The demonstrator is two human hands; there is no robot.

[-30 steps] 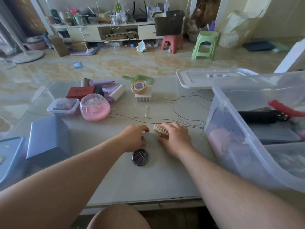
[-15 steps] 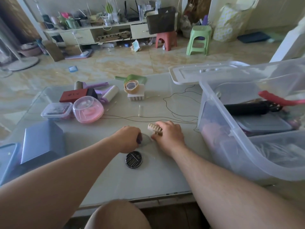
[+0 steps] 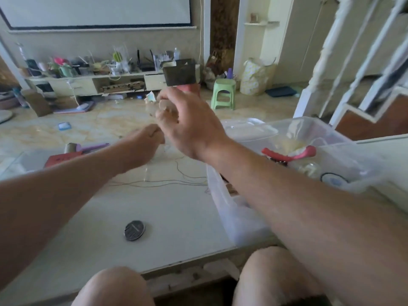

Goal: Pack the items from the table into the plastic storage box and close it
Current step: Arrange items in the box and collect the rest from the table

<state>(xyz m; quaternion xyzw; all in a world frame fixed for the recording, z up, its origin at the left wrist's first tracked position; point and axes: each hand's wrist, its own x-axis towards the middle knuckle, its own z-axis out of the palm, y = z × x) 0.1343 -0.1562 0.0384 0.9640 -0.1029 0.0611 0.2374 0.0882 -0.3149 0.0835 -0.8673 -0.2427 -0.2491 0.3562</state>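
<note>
Head view, tilted up from half a second ago, so the far room now fills the top of the frame. Small beige clip [image 3: 164, 107], blurred, sits in the curled fingers of the right hand [image 3: 189, 127], which was down at the table surface a moment ago and is now raised well above it, level with the far edge of the table [image 3: 176, 217]. Grip reads as closed around the clip, though motion blur hides the finger detail. Left hand [image 3: 146, 140] has also lifted off the table and hangs lower, just beside the right; fingers curled, but whether it holds anything I cannot tell.

Plastic storage box [image 3: 231, 213] stands open to the right, partly filled: a red-handled tool [image 3: 287, 154] and pale bags lie inside. Its lid [image 3: 242, 127] lies on the table behind it, off the box.

Round dark disc [image 3: 134, 230] remains on the table near the front edge, untouched. Further back left, a red box [image 3: 59, 159] and a purple-handled roller [image 3: 88, 147] wait too.

Judgement: the pick-up is done, and the carry towards the box comes next. Several items remain, so closing is some way off.
</note>
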